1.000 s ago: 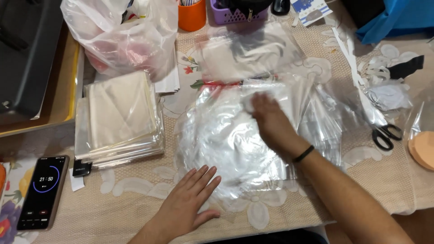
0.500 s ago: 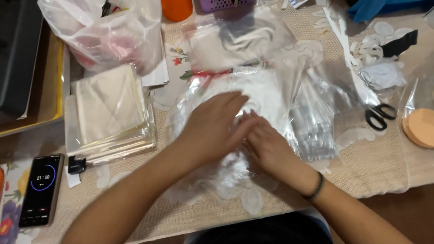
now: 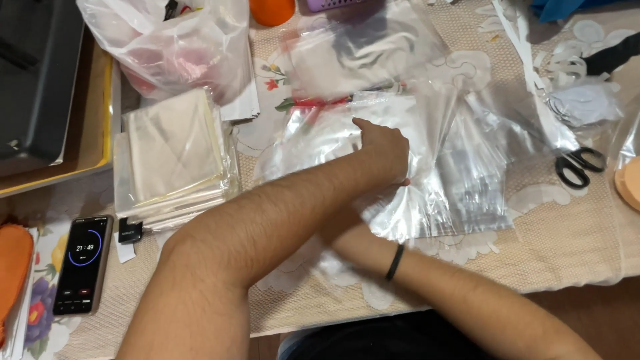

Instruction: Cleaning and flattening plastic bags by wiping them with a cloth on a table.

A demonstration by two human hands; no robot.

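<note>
Covering most of the worktop (image 3: 573, 260) is a lace-patterned cloth, and on its middle lies the heap of clear plastic bags (image 3: 460, 180), slippery and loosely fanned. The left hand (image 3: 383, 150) reaches across onto that heap, fingers drawn together with the index pointing forward and pressing the film down; its grip looks closed on nothing. The right hand is hidden beneath the left forearm, only its wrist with a black band (image 3: 395, 262) showing, so I cannot tell how it is set. Handling this well, I judge, means holding the pile flat with one palm while lifting a single sheet by its edge, because the layers cling. Left of it sits a neat stack of packed sleeves (image 3: 170, 157). Smaller things lie apart: scissors (image 3: 579, 165) to the right, a phone (image 3: 83, 263) at the near left.
</note>
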